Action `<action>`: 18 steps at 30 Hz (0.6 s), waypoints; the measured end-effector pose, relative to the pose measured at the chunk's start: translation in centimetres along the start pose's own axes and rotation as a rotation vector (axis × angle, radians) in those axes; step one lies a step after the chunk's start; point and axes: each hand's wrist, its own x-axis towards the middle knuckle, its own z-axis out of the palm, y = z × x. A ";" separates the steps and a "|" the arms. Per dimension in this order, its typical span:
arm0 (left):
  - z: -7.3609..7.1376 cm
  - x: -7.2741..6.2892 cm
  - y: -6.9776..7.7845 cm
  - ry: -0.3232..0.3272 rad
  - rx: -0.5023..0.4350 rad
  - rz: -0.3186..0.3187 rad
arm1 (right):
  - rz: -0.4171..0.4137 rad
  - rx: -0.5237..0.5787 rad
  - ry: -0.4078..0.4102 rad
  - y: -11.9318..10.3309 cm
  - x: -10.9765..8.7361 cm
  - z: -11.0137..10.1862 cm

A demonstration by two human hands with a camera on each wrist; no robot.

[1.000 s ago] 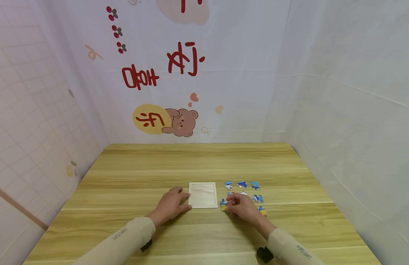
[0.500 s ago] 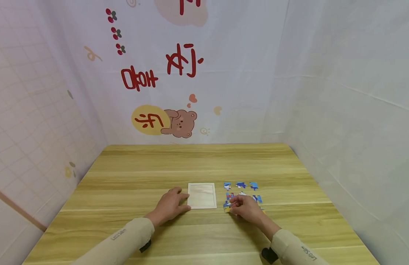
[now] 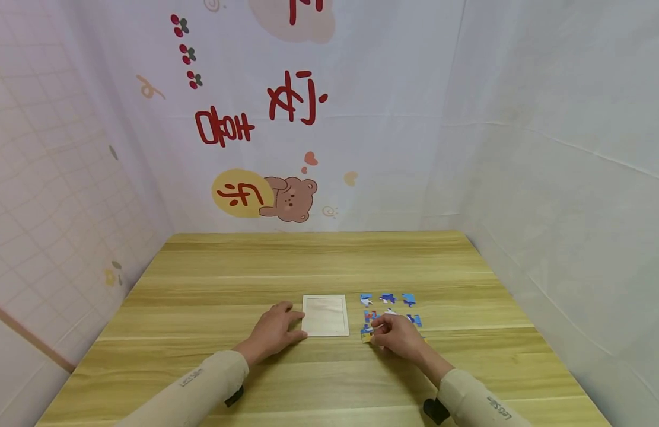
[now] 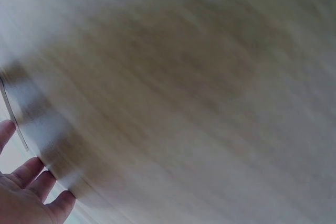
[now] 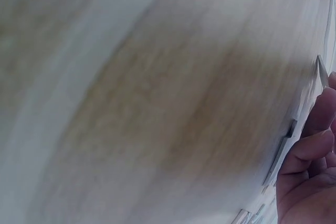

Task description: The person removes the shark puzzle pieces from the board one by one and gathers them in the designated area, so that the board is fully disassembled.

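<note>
In the head view, a pale square puzzle frame [image 3: 305,305] lies flat on the table. My left hand [image 3: 273,330] rests at its left edge, thumb and fingers extended and touching it; the left wrist view shows these fingers [image 4: 32,169] too. To the right of the frame, my right hand [image 3: 397,335] pinches a blue and yellow puzzle piece [image 3: 366,336] between thumb and fingertips. That piece [image 5: 322,72] appears tilted in the right wrist view. Loose pieces lie around this hand, which hides some of them.
Behind the right hand is a row of blue pieces, including a dark blue one [image 3: 388,298]. A red and blue piece [image 3: 369,316] and another blue one [image 3: 417,321] lie nearer. The wooden table [image 3: 244,261] meets a printed curtain [image 3: 382,148] at the back.
My right hand shifts slightly right with the pinched piece, away from the frame, then stays almost still over the last half second. The left hand keeps its place at the frame's edge.
</note>
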 end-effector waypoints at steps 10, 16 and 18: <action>-0.1 -0.4 -0.3 0.013 -0.003 -0.017 | 0.001 -0.006 -0.021 -0.4 0.5 0.1; -0.2 -0.2 -0.4 0.003 -0.010 -0.030 | 0.023 -0.004 0.036 -1.0 1.1 -1.3; -0.3 -0.1 -0.5 -0.010 -0.024 -0.043 | 0.035 0.007 0.055 -1.2 1.4 -2.3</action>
